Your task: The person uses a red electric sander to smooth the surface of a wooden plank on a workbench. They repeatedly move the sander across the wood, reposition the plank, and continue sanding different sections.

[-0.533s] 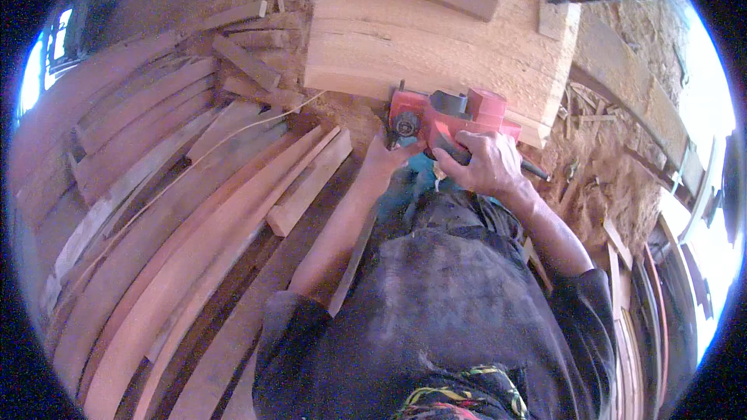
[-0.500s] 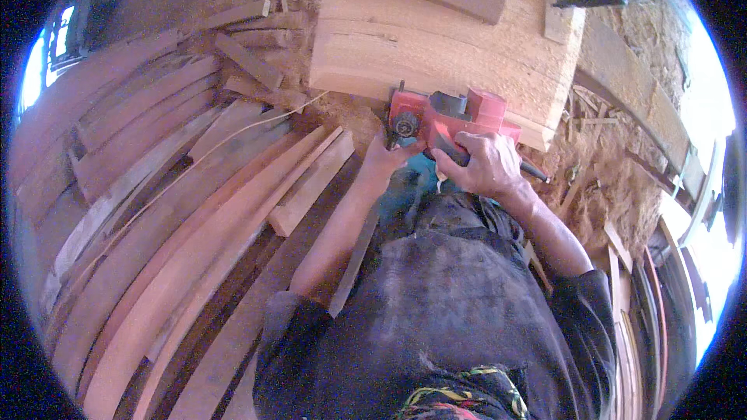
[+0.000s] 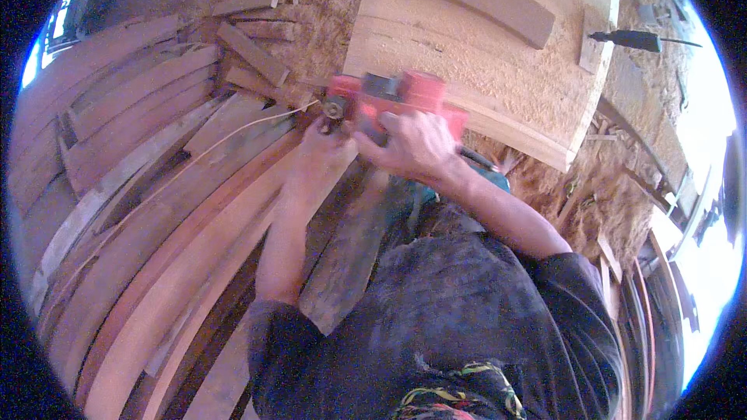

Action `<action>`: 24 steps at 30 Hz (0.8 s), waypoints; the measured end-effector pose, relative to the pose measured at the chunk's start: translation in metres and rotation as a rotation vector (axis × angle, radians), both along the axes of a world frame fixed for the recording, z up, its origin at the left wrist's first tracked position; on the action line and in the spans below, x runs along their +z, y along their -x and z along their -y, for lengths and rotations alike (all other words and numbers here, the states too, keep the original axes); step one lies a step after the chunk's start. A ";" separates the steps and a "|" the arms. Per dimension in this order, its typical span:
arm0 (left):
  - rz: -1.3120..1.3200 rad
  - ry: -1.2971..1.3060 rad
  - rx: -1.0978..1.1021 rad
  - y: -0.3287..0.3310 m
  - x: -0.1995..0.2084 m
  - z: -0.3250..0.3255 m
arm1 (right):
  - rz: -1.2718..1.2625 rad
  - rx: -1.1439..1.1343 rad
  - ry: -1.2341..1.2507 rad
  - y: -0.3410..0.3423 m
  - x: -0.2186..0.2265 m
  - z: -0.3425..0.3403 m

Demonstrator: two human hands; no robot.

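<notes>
A red electric hand planer (image 3: 424, 101), slightly blurred, is at the near left edge of a wide pale board (image 3: 498, 85). Its front end juts out past the board's left corner. My right hand (image 3: 416, 140) is closed around the dark rear handle. At the front end, beside the round knob, my left hand (image 3: 323, 140) grips the planer, its fingers smeared and partly hidden. Fine shavings lie over the board's face. A flat wooden strip (image 3: 478, 0) rests on the board's far part.
Long planks (image 3: 179, 241) are stacked to my left, with a thin pale cord (image 3: 233, 136) across them. A black-handled tool with a thin shaft (image 3: 634, 39) lies at the board's right edge. Sawdust (image 3: 591, 210) and wood scraps cover the ground on the right.
Both hands and the planer have moved left along the board's near edge, to its left corner. The view has shifted, so the board appears further right.
</notes>
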State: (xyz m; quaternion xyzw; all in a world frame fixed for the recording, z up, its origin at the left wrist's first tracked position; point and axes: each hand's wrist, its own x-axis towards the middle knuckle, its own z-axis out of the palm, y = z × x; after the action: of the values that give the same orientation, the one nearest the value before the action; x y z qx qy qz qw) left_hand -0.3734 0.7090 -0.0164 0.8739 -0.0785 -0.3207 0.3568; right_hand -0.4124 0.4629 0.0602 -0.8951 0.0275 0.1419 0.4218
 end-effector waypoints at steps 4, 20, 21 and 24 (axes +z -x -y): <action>0.100 -0.089 0.031 -0.017 0.005 -0.037 | 0.042 0.023 -0.110 -0.034 -0.004 -0.039; -0.455 0.347 0.383 0.172 -0.018 0.196 | -0.051 -0.002 0.148 0.185 0.013 0.211; -0.531 0.402 0.359 0.193 -0.019 0.221 | 0.031 -0.026 0.129 0.204 0.015 0.231; -0.659 0.607 0.309 0.229 -0.008 0.290 | -0.093 -0.071 0.148 0.248 0.009 0.294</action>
State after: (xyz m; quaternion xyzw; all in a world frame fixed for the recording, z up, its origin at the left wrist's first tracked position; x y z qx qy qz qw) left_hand -0.6027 0.4193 -0.0247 0.5833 0.0794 -0.4865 0.6456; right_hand -0.6608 0.1685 0.0692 -0.9148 0.0891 0.1662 0.3573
